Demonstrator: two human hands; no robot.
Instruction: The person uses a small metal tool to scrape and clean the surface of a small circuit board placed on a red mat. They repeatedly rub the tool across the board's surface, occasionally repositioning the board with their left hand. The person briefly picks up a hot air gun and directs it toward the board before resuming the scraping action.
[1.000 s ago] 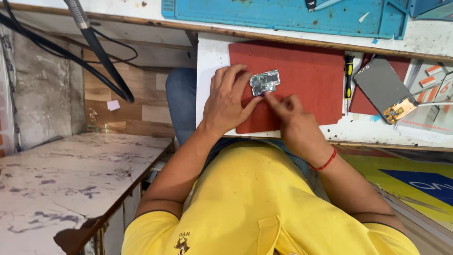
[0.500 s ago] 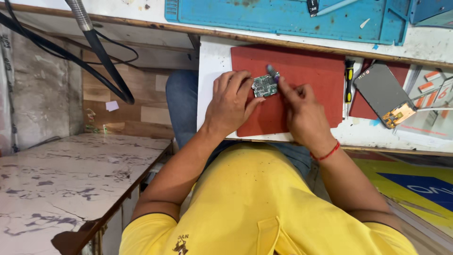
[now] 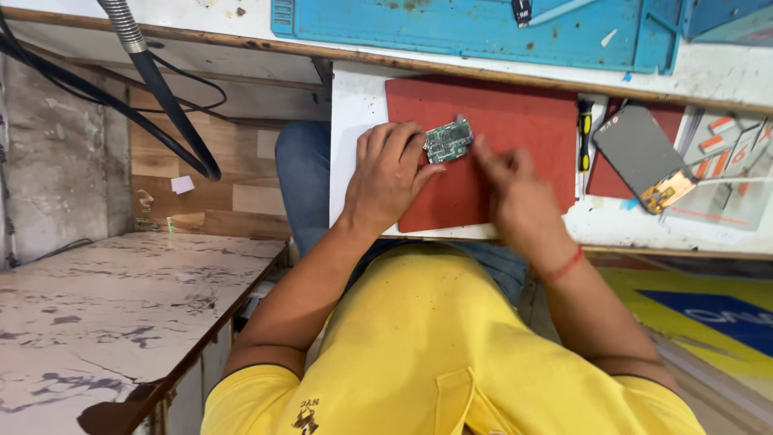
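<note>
My left hand lies on the red mat and pinches a small green circuit board between thumb and fingertips. The board is tilted, just above the mat. My right hand is just right of the board, blurred by motion. Its index finger stretches toward the board's right edge. Whether it holds anything is unclear. A red thread circles the right wrist. My yellow shirt fills the bottom of the view.
A blue work mat lies at the back of the white bench. A black-and-yellow screwdriver and a dark phone screen with an orange flex cable lie right of the red mat. A marbled table and black cables are on the left.
My right hand has pulled back from the board toward me and to the right. The left hand still grips the board, now held slightly lower and more to the left on the mat.
</note>
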